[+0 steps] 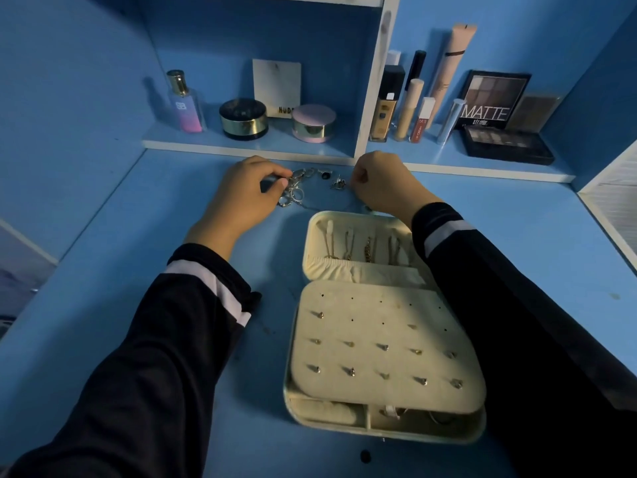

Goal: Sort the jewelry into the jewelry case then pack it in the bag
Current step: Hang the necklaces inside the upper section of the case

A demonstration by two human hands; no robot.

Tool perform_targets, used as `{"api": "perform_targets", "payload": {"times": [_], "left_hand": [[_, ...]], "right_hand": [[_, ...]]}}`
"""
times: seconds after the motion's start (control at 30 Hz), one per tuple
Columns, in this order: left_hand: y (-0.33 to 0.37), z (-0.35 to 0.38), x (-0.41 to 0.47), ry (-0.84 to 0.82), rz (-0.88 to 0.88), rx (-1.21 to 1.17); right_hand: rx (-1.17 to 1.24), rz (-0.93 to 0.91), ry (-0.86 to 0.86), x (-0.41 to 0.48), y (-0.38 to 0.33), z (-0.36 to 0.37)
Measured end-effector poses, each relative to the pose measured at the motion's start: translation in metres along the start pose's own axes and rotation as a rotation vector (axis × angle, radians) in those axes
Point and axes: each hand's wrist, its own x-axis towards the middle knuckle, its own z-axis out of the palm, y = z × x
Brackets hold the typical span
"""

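A cream jewelry case (pixel 348 219) lies open on the blue desk. Its lid holds several hanging necklaces (pixel 368 248), and its stud panel (pixel 386 343) carries several small earrings. Beyond the case sits a pile of silver rings and chains (pixel 293 193), with a dark ring (pixel 325 174) and a small silver piece (pixel 339 183) beside it. My left hand (pixel 241 198) pinches thumb and forefinger at the left edge of the pile. My right hand (pixel 379 182) is curled into a fist just right of the small piece, and whatever is inside it is hidden. A thin chain (pixel 327 209) trails between my hands.
A low shelf (pixel 241 148) runs behind the jewelry, with a perfume bottle (pixel 184 103), two round compacts (pixel 244 119), several makeup tubes (pixel 410 105) and eyeshadow palettes (pixel 506 144). A white divider (pixel 374 81) splits the shelf. No bag is in view.
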Motion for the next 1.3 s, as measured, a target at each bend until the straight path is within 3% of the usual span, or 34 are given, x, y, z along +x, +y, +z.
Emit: {"api": "perform_targets", "payload": {"times": [0.13, 0.4, 0.77, 1.0, 1.3], "left_hand": [[0.001, 0.001, -0.001, 0.009, -0.013, -0.023], [0.014, 0.000, 0.001, 0.120, 0.007, -0.178], [0.041, 0.005, 0.000, 0.132, 0.073, -0.335], [0.042, 0.003, 0.002, 0.156, 0.094, -0.318], [0.027, -0.004, 0.003, 0.195, 0.079, -0.289]], "right_hand": [[0.005, -0.005, -0.038, -0.002, -0.002, -0.001], [0.334, 0.034, 0.008, 0.004, -0.005, -0.024], [0.637, -0.186, 0.060, -0.004, -0.029, -0.036], [0.733, -0.307, -0.021, -0.020, -0.050, -0.048], [0.860, -0.300, 0.013, -0.029, -0.050, -0.057]]}}
